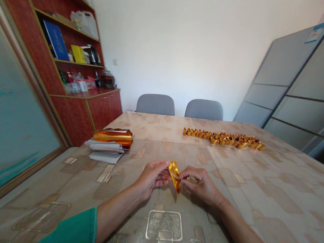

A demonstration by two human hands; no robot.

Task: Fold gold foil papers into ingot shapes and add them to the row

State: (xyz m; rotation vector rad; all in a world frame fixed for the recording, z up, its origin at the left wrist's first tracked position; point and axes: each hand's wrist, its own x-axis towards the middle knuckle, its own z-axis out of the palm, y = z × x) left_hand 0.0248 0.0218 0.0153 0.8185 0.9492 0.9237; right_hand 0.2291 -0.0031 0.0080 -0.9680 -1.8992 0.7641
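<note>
Between my two hands is a folded piece of gold foil paper (175, 177), tilted, with a pale edge showing along its middle. My left hand (154, 177) grips its upper left side, thumb on top and fingers curled behind. On the right side, my right hand (199, 183) pinches it between thumb and forefinger. The piece is held a little above the patterned tablecloth (165, 223). Parts of the fingertips are hidden behind the foil.
At the left lie a stack of gold foil sheets (113, 136) and some white paper sheets (106, 151). Farther right stand rows of small folded gold pieces (228, 139). Two grey chairs (156, 104) are behind the table, and a red-brown cabinet (101, 107) stands at the left.
</note>
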